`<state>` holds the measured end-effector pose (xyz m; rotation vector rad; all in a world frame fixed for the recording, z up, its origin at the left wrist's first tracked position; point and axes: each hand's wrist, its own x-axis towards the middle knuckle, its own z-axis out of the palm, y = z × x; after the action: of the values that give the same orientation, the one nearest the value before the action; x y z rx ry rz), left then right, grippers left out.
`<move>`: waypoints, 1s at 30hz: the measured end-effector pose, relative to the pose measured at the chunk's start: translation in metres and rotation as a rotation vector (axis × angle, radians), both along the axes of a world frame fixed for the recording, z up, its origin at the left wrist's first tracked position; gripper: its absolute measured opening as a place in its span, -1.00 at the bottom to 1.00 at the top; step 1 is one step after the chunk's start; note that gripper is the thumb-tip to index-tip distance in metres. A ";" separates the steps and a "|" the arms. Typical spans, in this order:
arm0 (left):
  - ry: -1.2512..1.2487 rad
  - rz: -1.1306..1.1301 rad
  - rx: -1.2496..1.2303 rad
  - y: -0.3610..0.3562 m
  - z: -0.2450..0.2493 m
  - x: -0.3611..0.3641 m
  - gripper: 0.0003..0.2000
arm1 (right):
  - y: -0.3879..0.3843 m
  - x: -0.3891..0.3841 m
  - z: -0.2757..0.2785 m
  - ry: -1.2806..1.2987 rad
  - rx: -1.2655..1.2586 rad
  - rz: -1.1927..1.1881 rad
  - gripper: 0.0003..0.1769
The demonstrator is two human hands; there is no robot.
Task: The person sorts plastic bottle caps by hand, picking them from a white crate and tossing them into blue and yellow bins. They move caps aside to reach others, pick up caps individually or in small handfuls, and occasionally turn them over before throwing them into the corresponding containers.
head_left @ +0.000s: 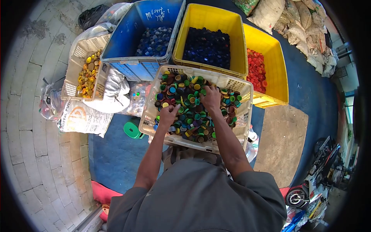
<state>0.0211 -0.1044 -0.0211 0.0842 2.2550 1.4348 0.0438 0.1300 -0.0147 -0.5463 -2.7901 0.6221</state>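
A pale plastic crate full of mixed bottle caps stands right in front of my body. The caps are green, brown, blue, black and a few yellow. Over the crate's left part is my left hand, its fingers bent and pinched together just above the caps; what they hold is too small to make out. My right hand reaches deeper into the middle, fingers curled down among the caps. A green bottle cap shows at its fingertips.
Behind the crate stand a blue bin of blue caps, a yellow bin of dark caps and another yellow bin of red caps. Left is a smaller crate of yellow caps. Sacks, a green stool and a motorcycle surround.
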 end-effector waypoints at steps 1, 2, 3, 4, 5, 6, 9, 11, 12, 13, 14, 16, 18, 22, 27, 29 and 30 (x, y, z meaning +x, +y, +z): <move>0.003 -0.002 -0.013 0.000 0.002 0.001 -0.70 | -0.002 -0.001 0.001 -0.041 -0.014 0.002 -0.60; 0.006 -0.004 -0.026 0.001 0.003 0.001 -0.71 | -0.004 -0.003 0.002 -0.081 -0.029 0.004 -0.59; 0.067 0.002 -0.003 0.001 0.003 0.002 -0.71 | -0.005 -0.004 0.002 -0.122 -0.043 0.005 -0.58; 0.127 0.007 0.020 0.002 0.002 0.004 -0.72 | -0.007 -0.004 0.001 -0.126 -0.035 0.000 -0.57; 0.187 0.009 0.045 0.004 0.001 0.005 -0.72 | -0.008 -0.003 0.000 -0.130 -0.026 -0.007 -0.56; 0.170 0.003 0.041 0.006 0.003 0.004 -0.73 | -0.008 -0.003 -0.001 -0.133 -0.016 -0.016 -0.55; 0.169 -0.026 0.023 0.007 0.001 0.004 -0.74 | -0.005 0.000 -0.003 -0.098 -0.048 -0.007 -0.54; 0.243 -0.057 0.007 0.007 -0.012 0.002 -0.74 | 0.001 0.005 0.002 -0.114 -0.100 -0.012 -0.54; 0.177 -0.046 0.007 0.008 -0.008 0.003 -0.75 | 0.004 0.009 0.004 -0.124 -0.126 -0.016 -0.54; 0.112 -0.034 0.007 0.010 0.003 0.002 -0.76 | 0.009 0.012 0.003 -0.130 -0.128 0.002 -0.54; 0.046 -0.022 0.005 0.011 0.011 0.003 -0.77 | 0.016 0.016 0.001 -0.137 -0.131 0.019 -0.54; -0.007 0.010 0.027 0.011 0.015 0.000 -0.77 | 0.028 0.022 -0.005 -0.123 -0.184 0.040 -0.54; 0.022 0.029 0.018 0.011 0.012 -0.002 -0.78 | 0.036 0.028 -0.011 -0.084 -0.283 0.044 -0.54; 0.203 0.052 -0.023 0.014 0.001 -0.008 -0.77 | 0.034 0.030 -0.004 0.034 -0.157 0.002 -0.55; 0.281 0.052 -0.056 0.023 -0.002 -0.015 -0.79 | 0.008 -0.012 -0.001 0.049 -0.125 -0.006 -0.48; 0.324 0.041 -0.054 0.029 -0.001 -0.019 -0.79 | -0.010 -0.026 0.001 0.032 -0.040 -0.033 -0.44; 0.382 0.032 -0.092 0.030 -0.001 -0.023 -0.78 | -0.013 -0.030 -0.006 0.023 -0.022 -0.046 -0.44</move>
<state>-0.0015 -0.0745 -0.0217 0.3186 2.6349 1.4256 0.0139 0.1170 -0.0207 -0.6017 -2.7440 0.6465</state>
